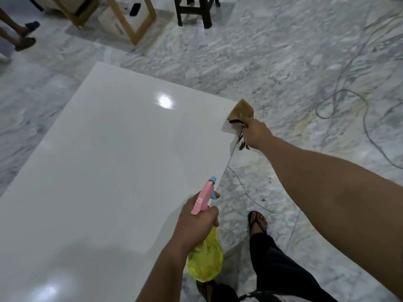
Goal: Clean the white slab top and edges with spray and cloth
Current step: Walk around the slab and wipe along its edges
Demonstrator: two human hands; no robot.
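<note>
In the head view, nearest the camera, the left hand [197, 216] clenched the neck of a spray bottle [205, 253], its fingers curled round just under the pink trigger head [201, 198]. The blue nozzle [60, 179] pointed up and away from that grip, over the near right edge of the white slab [109, 160]. Below the grip hung the bottle's yellow translucent body, just off the slab's edge and above the floor.

Ahead and to the right of that grip, the right hand [255, 134] reached out on a straight arm and grasped a brown cloth [241, 112]. The cloth stood bunched beyond the knuckles, touching the slab's far right corner, with dark frayed strips trailing under the hand. The glossy slab spread to the left of both grips, a round lamp reflection lying near its far end.

Below the right arm, the person's dark trouser leg and a sandalled foot [257, 222] stood on the marble floor [283, 51] beside the slab. A thin cable [344, 105] looped across the floor to the right of the cloth grip. Far beyond it stood a dark stool [194, 12] and a wooden frame [130, 20], and at the far left another person's feet [24, 35] in slippers.
</note>
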